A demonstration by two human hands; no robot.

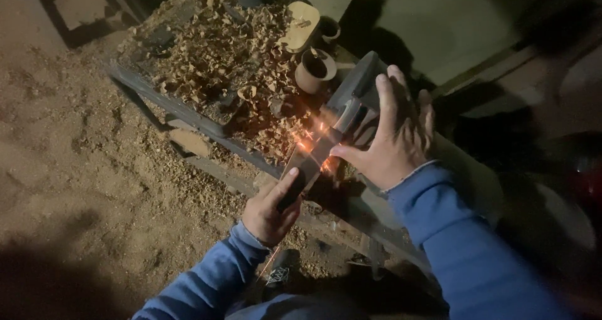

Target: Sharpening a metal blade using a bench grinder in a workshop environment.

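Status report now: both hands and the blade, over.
Left hand shut on blade handle. Right hand spread, pressing flat metal blade down; sparks at the contact. Wood shavings heaped on bench beyond, none under the blade.

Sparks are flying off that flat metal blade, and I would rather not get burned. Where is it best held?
Probably at the near handle end, from below, as the left hand does. The blade slants up toward the sparks, where the right hand presses its fingertips.
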